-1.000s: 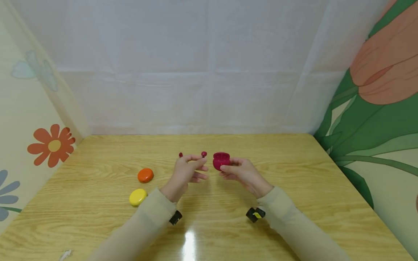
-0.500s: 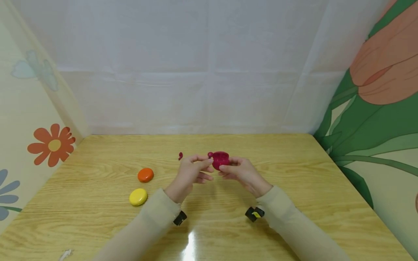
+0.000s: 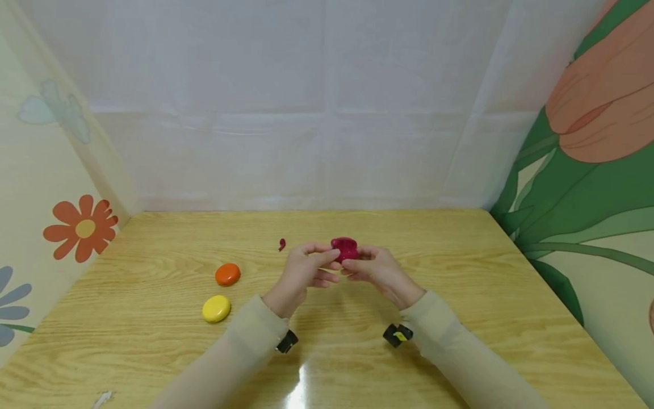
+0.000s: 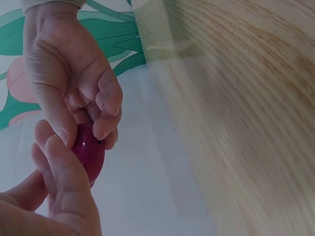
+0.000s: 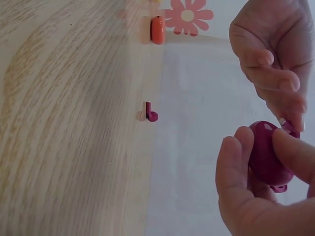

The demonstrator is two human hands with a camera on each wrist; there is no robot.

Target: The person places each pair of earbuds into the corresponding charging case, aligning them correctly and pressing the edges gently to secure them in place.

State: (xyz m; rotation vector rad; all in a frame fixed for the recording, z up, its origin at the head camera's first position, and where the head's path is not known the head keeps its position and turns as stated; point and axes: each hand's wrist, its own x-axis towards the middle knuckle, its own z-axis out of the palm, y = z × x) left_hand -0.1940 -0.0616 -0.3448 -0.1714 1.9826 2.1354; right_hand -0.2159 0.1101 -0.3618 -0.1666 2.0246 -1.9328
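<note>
My right hand (image 3: 382, 274) holds a magenta earbud case (image 3: 345, 247) above the table, its lid up. Fingers and thumb of that hand wrap the case's rounded body in the right wrist view. At the case's opening, my left hand (image 3: 302, 274) pinches a magenta earbud (image 5: 290, 129), mostly covered by the fingertips. The left wrist view shows both hands meeting at the glossy case (image 4: 91, 156), but the earbud is hidden there. A second magenta earbud (image 3: 282, 244) lies on the table, beyond the left hand.
Left of the hands, an orange round case (image 3: 227, 275) and a yellow round case (image 3: 216, 309) rest on the wooden table (image 3: 153, 341). A small white item (image 3: 103, 399) lies by the near left edge. A white sheet (image 3: 306, 113) hangs behind.
My left hand has moved right, bringing its earbud from beside the case to the case's opening. My right hand and the case have shifted only slightly left.
</note>
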